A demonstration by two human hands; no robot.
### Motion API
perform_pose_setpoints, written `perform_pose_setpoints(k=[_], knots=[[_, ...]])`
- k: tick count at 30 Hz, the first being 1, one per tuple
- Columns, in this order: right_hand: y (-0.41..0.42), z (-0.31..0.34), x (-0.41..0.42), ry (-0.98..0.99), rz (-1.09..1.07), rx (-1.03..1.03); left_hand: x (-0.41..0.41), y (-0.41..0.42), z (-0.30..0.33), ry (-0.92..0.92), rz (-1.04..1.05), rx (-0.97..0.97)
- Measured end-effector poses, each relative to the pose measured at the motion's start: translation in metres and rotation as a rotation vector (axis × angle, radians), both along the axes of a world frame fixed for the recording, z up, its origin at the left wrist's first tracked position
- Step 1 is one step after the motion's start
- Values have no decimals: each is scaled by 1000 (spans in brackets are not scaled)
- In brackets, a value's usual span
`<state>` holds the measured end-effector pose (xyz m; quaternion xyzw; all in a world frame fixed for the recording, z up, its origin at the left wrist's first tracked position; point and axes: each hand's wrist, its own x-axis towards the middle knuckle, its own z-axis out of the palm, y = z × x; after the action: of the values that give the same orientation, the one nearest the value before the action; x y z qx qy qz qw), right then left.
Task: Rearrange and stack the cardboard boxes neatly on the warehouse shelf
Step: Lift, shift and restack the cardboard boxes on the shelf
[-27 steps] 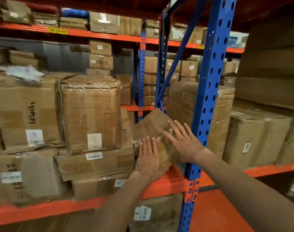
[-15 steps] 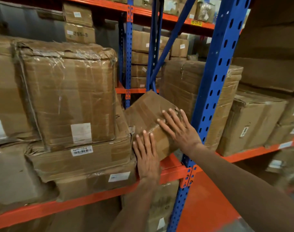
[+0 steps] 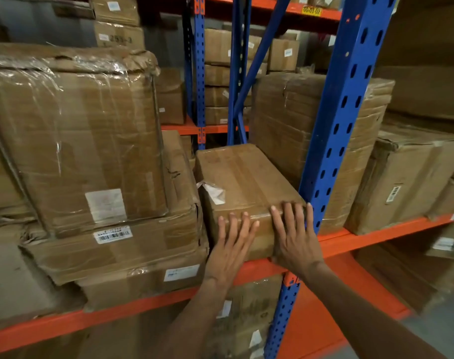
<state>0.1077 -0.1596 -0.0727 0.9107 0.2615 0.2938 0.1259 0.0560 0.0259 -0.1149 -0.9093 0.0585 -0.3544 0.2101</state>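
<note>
Both flat, open hands, left hand and right hand, press the near end of the box, whose long side runs into the shelf.

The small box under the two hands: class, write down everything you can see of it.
The small box is plain brown cardboard, taped along its top, with a torn white label on its left top edge. It sits flat on the orange shelf, long side running back, between the left stack and the blue post. The left hand and right hand press its front face, fingers straight.
</note>
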Motion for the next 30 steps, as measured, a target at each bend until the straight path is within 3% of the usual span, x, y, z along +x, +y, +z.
perform_pose_setpoints(k=[4, 10, 13, 15, 21, 25, 27, 30], knots=[[-10, 1, 5, 83, 39, -40, -9, 4, 17, 48, -64, 94], [-13, 17, 5, 140, 59, -71, -28, -5, 48, 363, 97, 107], [-5, 40, 4, 203, 100, -83, -43, -1, 75, 465, 84, 87], [7, 68, 8, 192, 209, -44, -58, 9, 98, 393, 65, 116], [88, 207, -10, 24, 557, 265, -118, 55, 178, -149, 101, -21], [139, 300, -50, 5, 823, 370, -158, 85, 208, -361, 253, -301], [161, 335, -75, 57, 914, 223, -171, 91, 215, -382, 347, -550], [186, 361, -110, 19, 851, -269, -171, 87, 217, -370, 359, -839]])
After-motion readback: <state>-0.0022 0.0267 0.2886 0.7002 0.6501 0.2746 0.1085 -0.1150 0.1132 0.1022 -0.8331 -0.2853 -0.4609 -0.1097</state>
